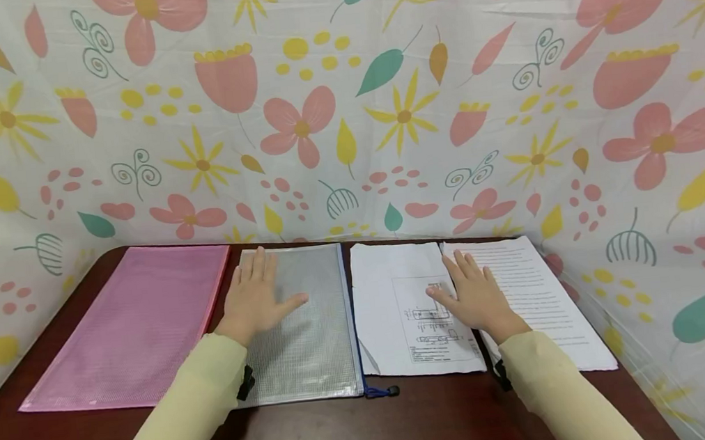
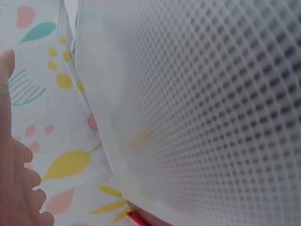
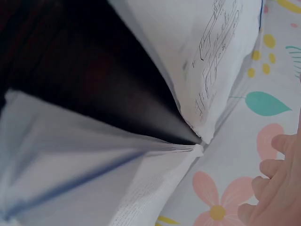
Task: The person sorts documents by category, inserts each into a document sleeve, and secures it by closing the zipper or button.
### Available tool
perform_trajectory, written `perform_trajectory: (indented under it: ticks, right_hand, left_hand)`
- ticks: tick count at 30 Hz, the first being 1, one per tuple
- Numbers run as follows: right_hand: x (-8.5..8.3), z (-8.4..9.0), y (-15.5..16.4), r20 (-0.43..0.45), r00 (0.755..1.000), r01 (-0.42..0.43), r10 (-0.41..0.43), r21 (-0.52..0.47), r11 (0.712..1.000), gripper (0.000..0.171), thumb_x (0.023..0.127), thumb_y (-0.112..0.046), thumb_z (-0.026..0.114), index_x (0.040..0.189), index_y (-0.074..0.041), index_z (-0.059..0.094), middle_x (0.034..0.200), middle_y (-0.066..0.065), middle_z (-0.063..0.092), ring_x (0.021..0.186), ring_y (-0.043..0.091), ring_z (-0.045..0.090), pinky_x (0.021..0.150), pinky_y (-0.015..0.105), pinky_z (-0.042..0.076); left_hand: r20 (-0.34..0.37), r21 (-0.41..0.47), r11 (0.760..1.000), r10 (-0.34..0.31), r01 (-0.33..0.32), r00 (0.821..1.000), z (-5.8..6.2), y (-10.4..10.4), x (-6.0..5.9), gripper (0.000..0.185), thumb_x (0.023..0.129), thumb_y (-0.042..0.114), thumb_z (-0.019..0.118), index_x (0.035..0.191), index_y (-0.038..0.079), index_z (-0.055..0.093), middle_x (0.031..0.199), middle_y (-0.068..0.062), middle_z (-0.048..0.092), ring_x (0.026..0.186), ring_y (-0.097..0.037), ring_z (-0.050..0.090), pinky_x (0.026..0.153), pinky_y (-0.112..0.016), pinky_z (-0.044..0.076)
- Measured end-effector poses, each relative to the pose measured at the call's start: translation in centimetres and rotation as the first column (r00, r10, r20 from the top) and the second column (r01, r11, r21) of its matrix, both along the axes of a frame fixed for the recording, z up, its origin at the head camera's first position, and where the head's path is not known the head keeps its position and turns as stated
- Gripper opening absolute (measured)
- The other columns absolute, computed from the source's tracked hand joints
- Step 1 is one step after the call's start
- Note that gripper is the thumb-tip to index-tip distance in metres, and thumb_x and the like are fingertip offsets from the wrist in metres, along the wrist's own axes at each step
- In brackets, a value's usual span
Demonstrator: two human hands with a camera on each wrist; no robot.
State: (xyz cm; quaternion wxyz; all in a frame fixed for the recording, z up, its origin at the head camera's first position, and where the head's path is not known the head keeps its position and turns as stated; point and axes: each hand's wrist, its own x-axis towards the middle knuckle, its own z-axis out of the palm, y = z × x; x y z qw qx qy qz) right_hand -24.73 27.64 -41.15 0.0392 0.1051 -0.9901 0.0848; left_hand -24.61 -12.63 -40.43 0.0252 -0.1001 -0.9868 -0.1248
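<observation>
Left hand: lay flat, fingers spread, on clear mesh pouch, centre table, beside pink pouch. Right hand: flat across two paper sheets. Judged light, floppy, slippery; best pinched at edges.

Left hand and right hand lie palm down, fingers straight, slightly spread. Both forearms, in pale yellow sleeves, extend forward.
</observation>
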Motion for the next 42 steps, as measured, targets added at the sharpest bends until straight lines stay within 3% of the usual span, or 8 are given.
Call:
perform_trajectory:
  ticks: [10, 20, 30, 37, 42]
  right_hand:
    - [-0.1, -0.4, -0.3, 0.046, 0.998, 0.047, -0.043, -0.085, 0.995, 0.092, 0.09, -0.067, 0.038, 0.149, 0.0, 0.018, 0.152, 0.029, 0.02, 0.139, 0.047, 0.02, 0.11, 0.061, 0.021]
    - [-0.1, -0.5, -0.4, 0.17, 0.977, 0.155, -0.128, -0.157, 0.975, 0.094, 0.089, -0.065, 0.043, 0.149, 0.002, 0.016, 0.146, 0.035, 0.025, 0.133, 0.051, 0.028, 0.105, 0.062, 0.029]
    - [-0.2, -0.7, -0.7, 0.215, 0.962, 0.216, -0.17, -0.215, 0.952, 0.091, 0.087, -0.05, 0.06, 0.145, 0.01, 0.022, 0.139, 0.038, 0.035, 0.126, 0.05, 0.039, 0.101, 0.058, 0.037]
    - [-0.2, -1.2, -1.2, 0.262, 0.939, 0.272, -0.221, -0.175, 0.946, 0.094, 0.082, -0.045, 0.069, 0.141, 0.013, 0.024, 0.13, 0.037, 0.044, 0.116, 0.047, 0.049, 0.095, 0.055, 0.043]
    - [-0.3, -1.5, -1.3, 0.259, 0.938, 0.275, -0.23, -0.154, 0.949, 0.096, 0.078, -0.043, 0.074, 0.14, 0.013, 0.026, 0.124, 0.037, 0.048, 0.109, 0.044, 0.053, 0.09, 0.053, 0.046]
  left_hand:
    - [0.029, -0.008, 1.0, 0.013, -0.013, 0.999, -1.2, 1.9, -0.4, 0.105, 0.083, 0.075, 0.041, 0.151, 0.001, 0.009, 0.157, -0.023, 0.005, 0.144, -0.042, 0.005, 0.115, -0.057, 0.012]
    - [0.063, -0.023, 0.999, 0.038, -0.037, 0.997, -2.0, 3.4, -0.2, 0.106, 0.082, 0.076, 0.041, 0.15, -0.001, 0.016, 0.154, -0.026, 0.016, 0.141, -0.045, 0.018, 0.113, -0.057, 0.021]
    - [0.107, -0.027, 0.998, 0.066, -0.064, 0.992, -1.8, 5.1, 0.2, 0.1, 0.084, 0.072, 0.044, 0.148, -0.002, 0.023, 0.152, -0.028, 0.023, 0.137, -0.047, 0.026, 0.109, -0.057, 0.029]
    - [0.13, -0.033, 0.996, 0.092, -0.088, 0.987, -2.0, 6.5, 0.4, 0.097, 0.083, 0.071, 0.046, 0.145, -0.003, 0.03, 0.149, -0.027, 0.03, 0.134, -0.047, 0.032, 0.103, -0.056, 0.037]
    - [0.155, -0.037, 0.994, 0.111, -0.106, 0.982, -2.3, 7.9, 0.5, 0.094, 0.084, 0.067, 0.048, 0.142, -0.005, 0.034, 0.147, -0.027, 0.032, 0.131, -0.046, 0.036, 0.096, -0.055, 0.044]
